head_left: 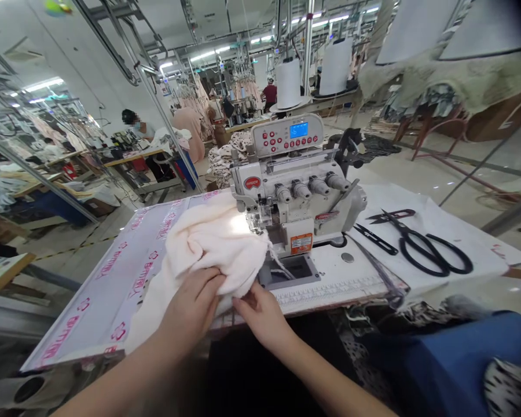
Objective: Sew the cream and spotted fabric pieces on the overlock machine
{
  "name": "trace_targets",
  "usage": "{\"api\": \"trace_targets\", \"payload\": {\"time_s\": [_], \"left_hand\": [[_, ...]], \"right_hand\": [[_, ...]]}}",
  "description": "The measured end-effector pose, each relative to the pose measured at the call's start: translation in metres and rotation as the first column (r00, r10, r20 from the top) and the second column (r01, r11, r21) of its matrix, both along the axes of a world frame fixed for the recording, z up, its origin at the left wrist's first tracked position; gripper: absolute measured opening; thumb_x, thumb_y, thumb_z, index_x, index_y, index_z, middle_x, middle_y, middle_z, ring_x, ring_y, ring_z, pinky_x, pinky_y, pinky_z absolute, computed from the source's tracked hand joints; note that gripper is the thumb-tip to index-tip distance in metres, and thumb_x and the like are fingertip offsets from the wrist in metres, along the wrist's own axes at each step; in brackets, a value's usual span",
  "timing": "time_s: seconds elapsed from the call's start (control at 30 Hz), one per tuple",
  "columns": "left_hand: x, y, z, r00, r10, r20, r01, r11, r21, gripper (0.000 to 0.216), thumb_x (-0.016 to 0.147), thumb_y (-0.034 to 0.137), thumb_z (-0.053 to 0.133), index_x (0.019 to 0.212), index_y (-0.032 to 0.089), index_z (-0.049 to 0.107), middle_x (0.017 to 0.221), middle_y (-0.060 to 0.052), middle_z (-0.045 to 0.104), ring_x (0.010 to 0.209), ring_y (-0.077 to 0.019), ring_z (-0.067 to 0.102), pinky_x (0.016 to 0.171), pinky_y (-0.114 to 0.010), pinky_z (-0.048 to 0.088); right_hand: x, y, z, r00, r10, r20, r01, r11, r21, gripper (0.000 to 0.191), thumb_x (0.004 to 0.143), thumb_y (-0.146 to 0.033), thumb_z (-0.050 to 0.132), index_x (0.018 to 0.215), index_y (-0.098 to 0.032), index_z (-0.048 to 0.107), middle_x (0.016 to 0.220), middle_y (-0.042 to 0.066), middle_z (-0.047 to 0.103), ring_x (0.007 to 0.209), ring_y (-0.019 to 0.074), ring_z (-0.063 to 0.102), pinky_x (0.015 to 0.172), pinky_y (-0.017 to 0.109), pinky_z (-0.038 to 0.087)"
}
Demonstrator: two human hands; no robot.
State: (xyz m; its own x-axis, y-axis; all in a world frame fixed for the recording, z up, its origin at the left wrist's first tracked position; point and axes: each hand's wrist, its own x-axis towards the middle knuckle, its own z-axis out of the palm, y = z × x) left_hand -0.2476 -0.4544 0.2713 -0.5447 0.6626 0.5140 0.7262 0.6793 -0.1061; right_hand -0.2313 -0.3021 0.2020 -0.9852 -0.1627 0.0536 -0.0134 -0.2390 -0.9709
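Your left hand was closed on the cream fleece fabric, fingers curled over a bunched fold and gripping it. Your right hand gripped the same fabric nearer its lower edge, thumb and fingertips pinched on the cloth, just beside the left hand. Fabric position: heaped on the table top directly in front of the overlock sewing machine, far side touching the presser foot, near part draped over the table edge toward you. Left of the fabric, the table top was covered by a clear sheet printed with pink lettering and flowers. A measuring scale ran along the front edge right of your hands. Further right, on a white paper sheet, lay large black-handled shears and black thread snips, close together, neither hand touching them. Behind the sewing head stood its red-buttoned control panel and white thread cones. Blue cloth lay below the table at right. A co-worker sat at a neighbouring table, well apart from you
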Motion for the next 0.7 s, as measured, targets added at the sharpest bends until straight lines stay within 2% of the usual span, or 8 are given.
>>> {"api": "trace_targets", "payload": {"time_s": [0.13, 0.23, 0.3, 0.37, 0.43, 0.5, 0.6, 0.7], "left_hand": [[-0.002, -0.001, 0.032, 0.979, 0.103, 0.175, -0.119, 0.989, 0.083, 0.023, 0.084, 0.015, 0.034, 0.102, 0.018, 0.048, 0.099, -0.008, 0.06, 0.092, -0.0178, 0.056, 0.078, -0.029, 0.046], [-0.004, 0.02, 0.051, 0.93, 0.213, 0.299, -0.269, 0.949, 0.163, 0.02, 0.088, 0.024, 0.032, 0.1, 0.019, 0.047, 0.083, -0.003, 0.061, 0.075, -0.0155, 0.058, 0.066, -0.026, 0.045], [-0.009, 0.037, 0.053, 0.903, 0.227, 0.364, -0.289, 0.949, 0.127, 0.023, 0.086, 0.034, 0.038, 0.103, 0.02, 0.046, 0.082, -0.001, 0.061, 0.072, -0.0166, 0.058, 0.064, -0.028, 0.044], [-0.015, 0.051, 0.05, 0.874, 0.273, 0.402, -0.303, 0.953, 0.011, 0.042, 0.078, 0.045, 0.05, 0.111, 0.021, 0.045, 0.088, -0.003, 0.063, 0.078, -0.0217, 0.059, 0.066, -0.032, 0.044], [-0.021, 0.056, 0.047, 0.852, 0.312, 0.421, -0.3, 0.949, -0.095, 0.05, 0.074, 0.045, 0.054, 0.117, 0.021, 0.045, 0.096, -0.005, 0.063, 0.086, -0.0258, 0.059, 0.07, -0.036, 0.045], [-0.025, 0.054, 0.048, 0.844, 0.272, 0.462, -0.242, 0.962, -0.125, 0.04, 0.078, 0.033, 0.048, 0.117, 0.023, 0.049, 0.101, -0.004, 0.063, 0.092, -0.0238, 0.058, 0.077, -0.035, 0.044], [-0.027, 0.048, 0.061, 0.866, 0.169, 0.47, -0.157, 0.985, -0.065, 0.028, 0.081, 0.021, 0.04, 0.1, 0.025, 0.06, 0.099, -0.001, 0.063, 0.093, -0.0184, 0.056, 0.08, -0.031, 0.043], [-0.027, 0.052, 0.071, 0.924, 0.116, 0.364, -0.118, 0.993, -0.017, 0.024, 0.08, 0.019, 0.037, 0.085, 0.018, 0.06, 0.094, -0.006, 0.059, 0.089, -0.0192, 0.054, 0.078, -0.031, 0.042]], "right_hand": [[0.002, 0.001, -0.002, 0.992, 0.095, 0.087, -0.064, 0.95, -0.304, 0.021, 0.069, -0.024, 0.059, 0.09, -0.021, 0.057, 0.086, 0.001, 0.065, 0.082, 0.019, 0.061, 0.077, 0.034, 0.047], [0.007, 0.002, 0.0, 0.962, 0.201, 0.185, -0.075, 0.847, -0.526, 0.02, 0.067, -0.025, 0.06, 0.086, -0.02, 0.059, 0.08, 0.0, 0.065, 0.076, 0.0187, 0.061, 0.076, 0.034, 0.046], [0.011, 0.002, 0.002, 0.933, 0.267, 0.241, -0.047, 0.755, -0.654, 0.02, 0.068, -0.027, 0.056, 0.087, -0.019, 0.059, 0.077, 0.002, 0.066, 0.074, 0.0199, 0.061, 0.072, 0.034, 0.047], [0.015, 0.005, 0.006, 0.933, 0.264, 0.244, -0.01, 0.699, -0.715, 0.025, 0.073, -0.036, 0.051, 0.089, -0.019, 0.06, 0.08, 0.005, 0.066, 0.078, 0.022, 0.061, 0.071, 0.035, 0.046], [0.019, 0.013, 0.009, 0.951, 0.226, 0.213, -0.013, 0.715, -0.699, 0.033, 0.075, -0.045, 0.052, 0.092, -0.019, 0.061, 0.084, 0.006, 0.066, 0.08, 0.0228, 0.06, 0.072, 0.035, 0.046], [0.022, 0.024, 0.01, 0.968, 0.18, 0.173, -0.039, 0.795, -0.606, 0.034, 0.072, -0.044, 0.06, 0.094, -0.019, 0.062, 0.084, 0.005, 0.066, 0.079, 0.0219, 0.06, 0.072, 0.034, 0.046], [0.017, 0.035, 0.012, 0.997, 0.01, 0.07, 0.015, 0.938, -0.347, 0.025, 0.068, -0.035, 0.067, 0.087, -0.018, 0.064, 0.09, 0.004, 0.064, 0.085, 0.021, 0.056, 0.079, 0.034, 0.043], [-0.001, 0.021, 0.019, 1.0, 0.009, 0.008, -0.006, 0.967, -0.255, 0.016, 0.069, -0.031, 0.063, 0.078, -0.019, 0.066, 0.089, 0.003, 0.063, 0.087, 0.0205, 0.055, 0.082, 0.034, 0.042]]}}
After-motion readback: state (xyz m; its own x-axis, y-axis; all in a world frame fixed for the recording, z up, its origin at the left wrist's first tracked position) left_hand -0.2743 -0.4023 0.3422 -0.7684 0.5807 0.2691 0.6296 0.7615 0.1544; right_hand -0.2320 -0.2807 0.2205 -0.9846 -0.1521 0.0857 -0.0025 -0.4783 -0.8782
